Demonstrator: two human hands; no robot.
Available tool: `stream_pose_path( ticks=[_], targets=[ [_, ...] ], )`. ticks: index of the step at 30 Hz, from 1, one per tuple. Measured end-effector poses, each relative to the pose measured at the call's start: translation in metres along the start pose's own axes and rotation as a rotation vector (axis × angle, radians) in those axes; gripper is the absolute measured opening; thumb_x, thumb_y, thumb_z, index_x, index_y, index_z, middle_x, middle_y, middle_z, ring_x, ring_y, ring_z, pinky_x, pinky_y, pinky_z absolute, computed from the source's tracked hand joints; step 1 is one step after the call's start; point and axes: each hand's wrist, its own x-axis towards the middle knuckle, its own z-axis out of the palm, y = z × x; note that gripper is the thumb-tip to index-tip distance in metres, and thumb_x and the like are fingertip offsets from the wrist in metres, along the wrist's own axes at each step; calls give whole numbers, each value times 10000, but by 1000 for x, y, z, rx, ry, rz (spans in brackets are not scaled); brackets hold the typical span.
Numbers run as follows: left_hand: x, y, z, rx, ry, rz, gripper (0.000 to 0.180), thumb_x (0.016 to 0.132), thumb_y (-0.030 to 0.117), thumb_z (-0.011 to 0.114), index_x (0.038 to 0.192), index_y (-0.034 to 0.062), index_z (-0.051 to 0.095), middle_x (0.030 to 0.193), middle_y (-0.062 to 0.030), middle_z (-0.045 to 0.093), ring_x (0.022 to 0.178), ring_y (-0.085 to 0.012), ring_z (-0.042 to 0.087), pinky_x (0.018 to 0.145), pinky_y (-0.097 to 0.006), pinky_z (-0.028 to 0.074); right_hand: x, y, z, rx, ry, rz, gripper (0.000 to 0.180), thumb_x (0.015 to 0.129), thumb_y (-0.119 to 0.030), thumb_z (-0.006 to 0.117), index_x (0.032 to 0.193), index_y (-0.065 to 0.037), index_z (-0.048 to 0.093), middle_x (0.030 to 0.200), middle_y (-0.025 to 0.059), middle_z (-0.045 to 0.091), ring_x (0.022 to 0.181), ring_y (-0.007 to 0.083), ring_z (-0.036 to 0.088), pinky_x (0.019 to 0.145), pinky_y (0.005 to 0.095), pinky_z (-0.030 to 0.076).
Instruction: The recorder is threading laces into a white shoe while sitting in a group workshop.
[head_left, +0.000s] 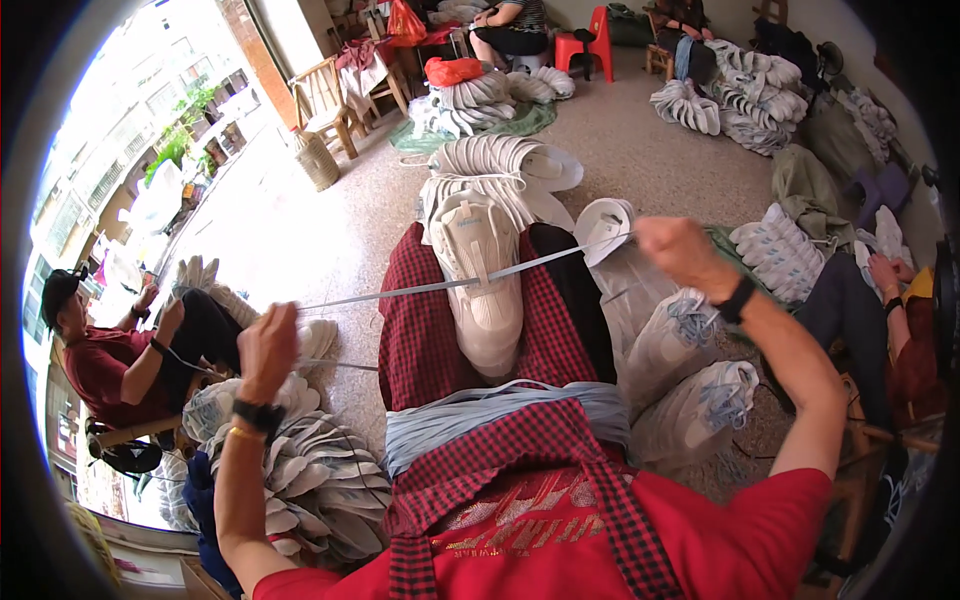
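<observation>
A cream-white sneaker upper [478, 300] lies across my lap, its toe toward me. A pale blue-grey flat shoelace [400, 291] passes through the front of its lacing and stretches taut out to both sides. At the left my left hand [268, 350], a little smeared by motion, is closed on one end of the lace. Farther up at the right, my right hand [685, 255] grips the other end in a fist. A thick bundle of similar laces [510, 420] lies over my apron at the waist.
Stacked white shoe uppers [500, 165] stand just beyond my knees. More uppers [320, 470] are heaped at my left, and laced shoes [690, 410] lie at my right. Co-workers sit on both sides, one in a dark cap [62, 295]. A red chair [590, 45] stands far back.
</observation>
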Motion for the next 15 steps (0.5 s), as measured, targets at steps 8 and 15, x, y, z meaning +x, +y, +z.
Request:
stream_pose_path(
  ticks=[8, 15],
  targets=[
    [-118, -134, -125, 352, 120, -511, 152, 1005, 124, 466, 1054, 22, 567, 954, -188, 607, 903, -394, 609, 786, -452, 484, -123, 132, -203, -365, 233, 276, 191, 947, -93, 548, 1089, 25, 597, 938, 275, 605, 908, 471, 597, 736, 430, 495],
    [-194, -168, -204, 414, 188, -689, 258, 1033, 192, 430, 1129, 1, 575, 1083, -226, 623, 1021, -424, 597, 864, -461, 477, -228, 186, -347, -879, 65, 390, 299, 1005, -165, 515, 1247, -12, 600, 1108, 185, 685, 1045, 347, 632, 901, 427, 484]
  ],
)
